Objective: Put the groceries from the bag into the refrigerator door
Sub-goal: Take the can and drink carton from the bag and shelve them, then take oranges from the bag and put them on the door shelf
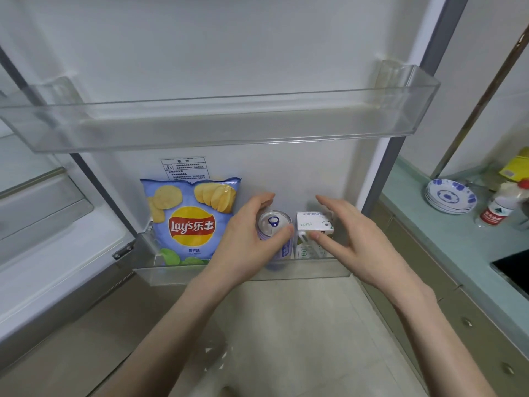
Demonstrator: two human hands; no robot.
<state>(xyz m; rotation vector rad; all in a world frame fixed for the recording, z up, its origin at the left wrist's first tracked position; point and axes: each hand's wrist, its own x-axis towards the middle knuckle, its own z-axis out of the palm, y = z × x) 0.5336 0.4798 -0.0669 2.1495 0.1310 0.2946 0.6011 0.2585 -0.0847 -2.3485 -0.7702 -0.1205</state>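
While the left hand (246,236) curled its thumb and fingers around the rim of an upright can (275,233), pull-tab end up, the right hand (355,239) hovered loose and unclenched over a white carton (314,224), thumb at its near top edge. Both stood vertical in the lower door bin (243,275), beside an upright bag of chips (190,222). An upper door bin (217,121) hung above; plates (450,196) sat on the surface to the right.

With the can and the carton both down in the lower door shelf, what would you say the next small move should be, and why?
Probably let go of the can with the left hand and draw both hands back. The can appears to stand upright in the lower door shelf, between the chip bag and the carton. The right hand is open, its thumb only touching the carton.
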